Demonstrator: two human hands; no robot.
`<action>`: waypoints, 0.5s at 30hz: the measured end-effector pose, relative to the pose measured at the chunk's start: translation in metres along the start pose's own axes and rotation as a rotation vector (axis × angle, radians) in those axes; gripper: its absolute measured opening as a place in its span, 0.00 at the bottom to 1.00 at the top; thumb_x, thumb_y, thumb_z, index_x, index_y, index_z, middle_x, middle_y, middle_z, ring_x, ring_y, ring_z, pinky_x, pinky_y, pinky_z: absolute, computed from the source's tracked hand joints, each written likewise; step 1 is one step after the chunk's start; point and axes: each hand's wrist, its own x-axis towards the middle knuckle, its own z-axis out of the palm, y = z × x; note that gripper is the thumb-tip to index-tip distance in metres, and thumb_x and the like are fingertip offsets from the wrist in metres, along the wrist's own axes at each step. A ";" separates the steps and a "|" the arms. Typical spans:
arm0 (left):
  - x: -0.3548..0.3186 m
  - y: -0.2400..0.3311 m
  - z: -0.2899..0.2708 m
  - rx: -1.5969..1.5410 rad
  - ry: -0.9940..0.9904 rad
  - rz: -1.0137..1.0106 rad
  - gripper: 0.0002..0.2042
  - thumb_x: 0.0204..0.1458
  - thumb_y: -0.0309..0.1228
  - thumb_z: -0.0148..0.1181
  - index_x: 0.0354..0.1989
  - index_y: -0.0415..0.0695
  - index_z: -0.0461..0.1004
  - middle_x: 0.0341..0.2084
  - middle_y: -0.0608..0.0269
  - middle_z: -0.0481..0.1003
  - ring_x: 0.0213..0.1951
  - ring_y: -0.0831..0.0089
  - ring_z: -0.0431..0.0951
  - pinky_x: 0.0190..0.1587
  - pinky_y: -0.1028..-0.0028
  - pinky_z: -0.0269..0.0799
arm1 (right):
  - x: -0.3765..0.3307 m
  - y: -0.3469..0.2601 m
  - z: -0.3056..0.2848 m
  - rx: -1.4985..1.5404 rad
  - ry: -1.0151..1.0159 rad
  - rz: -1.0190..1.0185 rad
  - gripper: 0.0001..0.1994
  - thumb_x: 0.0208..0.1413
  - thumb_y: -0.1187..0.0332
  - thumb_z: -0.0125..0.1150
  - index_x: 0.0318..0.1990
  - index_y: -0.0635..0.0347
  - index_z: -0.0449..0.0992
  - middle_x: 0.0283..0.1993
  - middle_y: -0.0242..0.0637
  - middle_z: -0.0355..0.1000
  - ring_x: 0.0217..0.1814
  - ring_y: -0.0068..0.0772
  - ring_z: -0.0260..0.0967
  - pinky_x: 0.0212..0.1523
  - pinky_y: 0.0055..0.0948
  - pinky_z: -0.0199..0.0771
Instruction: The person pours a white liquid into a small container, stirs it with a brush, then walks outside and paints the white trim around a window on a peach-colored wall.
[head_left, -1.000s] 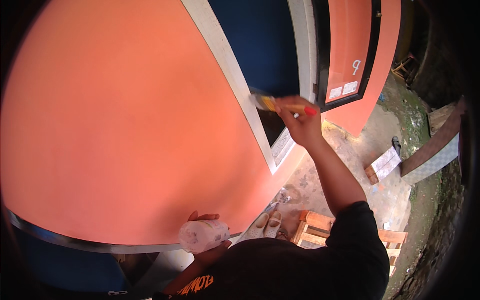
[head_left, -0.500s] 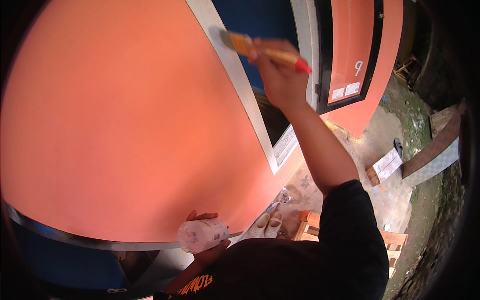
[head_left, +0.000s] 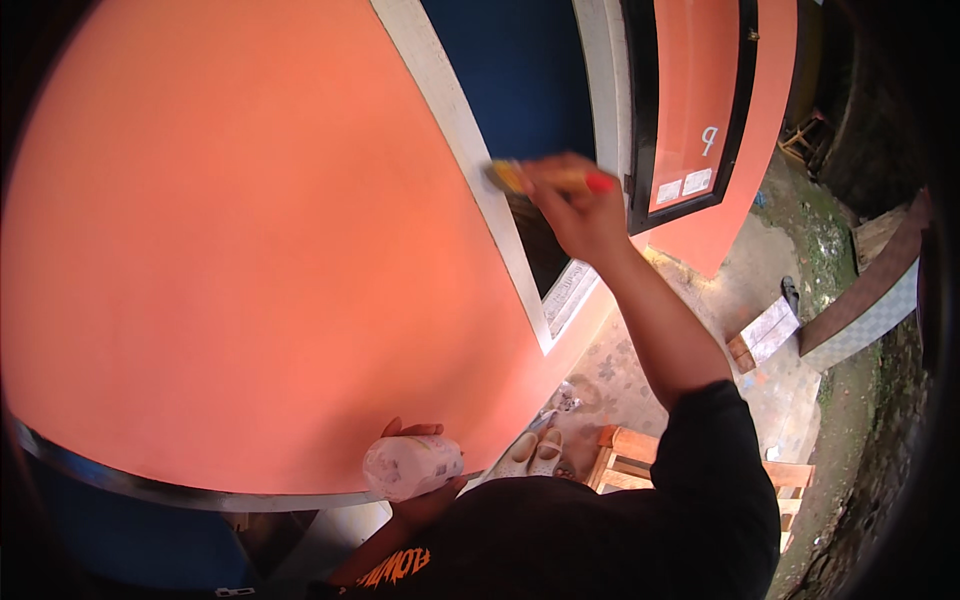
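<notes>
My right hand (head_left: pixel 585 215) is closed round the handle of a paintbrush (head_left: pixel 512 178) with a red-tipped end. The bristles meet the white window frame (head_left: pixel 452 105), partway down its left side. Behind the brush lies the dark blue window opening (head_left: pixel 515 75). Low in the picture, my left hand (head_left: pixel 428 507) wraps round a translucent plastic cup (head_left: pixel 408 468) close to the orange wall (head_left: pixel 250 250). Its fingertips show at the cup's far side. What the cup contains cannot be made out.
An open orange door panel with a black frame (head_left: pixel 640 130) stands at the right. Pale shoes (head_left: pixel 530 455), a wooden chair (head_left: pixel 630 445) and a low block (head_left: pixel 768 330) are on the floor. A second dark opening (head_left: pixel 130 540) lies at lower left.
My right hand has moved the paintbrush down along the white frame. The left hand with the cup has stayed nearly in place.
</notes>
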 end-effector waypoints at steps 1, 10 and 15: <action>0.001 0.001 0.000 0.006 -0.006 0.004 0.54 0.36 0.20 0.76 0.72 0.43 0.44 0.55 0.51 0.68 0.58 0.57 0.71 0.59 0.55 0.71 | 0.022 -0.008 0.011 0.072 0.021 -0.062 0.06 0.59 0.70 0.67 0.39 0.63 0.82 0.34 0.33 0.81 0.35 0.20 0.77 0.34 0.21 0.75; -0.003 0.007 0.002 -0.022 0.051 -0.040 0.55 0.40 0.29 0.80 0.72 0.42 0.42 0.56 0.51 0.66 0.57 0.57 0.71 0.52 0.56 0.78 | 0.108 -0.067 0.036 0.191 0.265 -0.377 0.09 0.57 0.64 0.71 0.39 0.60 0.83 0.34 0.33 0.82 0.32 0.19 0.78 0.35 0.19 0.76; -0.001 0.011 0.008 -0.036 0.082 -0.035 0.54 0.38 0.22 0.77 0.72 0.41 0.43 0.54 0.49 0.69 0.58 0.58 0.71 0.59 0.57 0.71 | 0.041 -0.015 0.030 0.018 0.247 -0.271 0.08 0.59 0.66 0.69 0.39 0.61 0.82 0.33 0.33 0.81 0.34 0.20 0.78 0.35 0.21 0.76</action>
